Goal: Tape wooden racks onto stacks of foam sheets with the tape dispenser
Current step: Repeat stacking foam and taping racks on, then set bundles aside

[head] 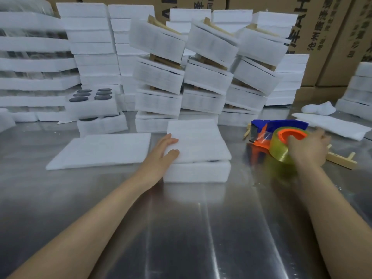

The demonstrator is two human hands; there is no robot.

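On the desk (181,228) the white foam stack (198,150) sits centre, no rack on it yet. The left hand (163,152) rests open on its left edge, fingers straight. The right hand (308,148), blurred, grips the orange-and-blue dispenser (267,133) just right of the stack. 1 pale wooden rack (342,160) lies flat behind that hand, slanting rightward, nearer the right arm.
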